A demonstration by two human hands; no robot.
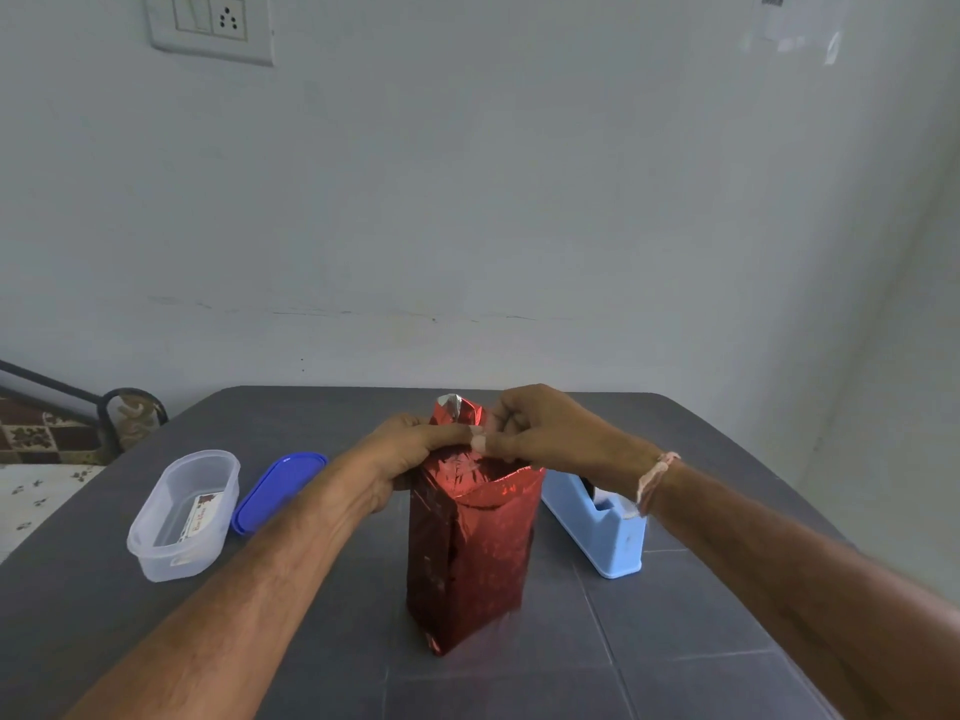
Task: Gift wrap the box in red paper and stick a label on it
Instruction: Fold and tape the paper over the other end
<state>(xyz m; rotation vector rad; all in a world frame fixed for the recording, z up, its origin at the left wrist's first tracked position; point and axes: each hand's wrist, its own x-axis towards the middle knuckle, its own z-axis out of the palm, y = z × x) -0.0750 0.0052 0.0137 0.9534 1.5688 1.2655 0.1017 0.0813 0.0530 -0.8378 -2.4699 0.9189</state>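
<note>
Our 2 forearms (pixel 234 589) reach over the table (pixel 311 657), left hand (pixel 415 452) and right hand (pixel 540 433) pinching the red paper (pixel 457 415) shut atop the upright box (pixel 467 563) at its middle; we judge the slick foil could spring open if either grip slackens before taping.

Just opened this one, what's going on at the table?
A person is wrapping a tall box standing upright on the dark table. Its sides are already covered in red paper. Both hands work the open top end: the left hand holds the flaps together, the right hand pinches the paper beside it, with what looks like tape at the fingertips. The label lies in the clear tub, not yet stuck on.
</note>
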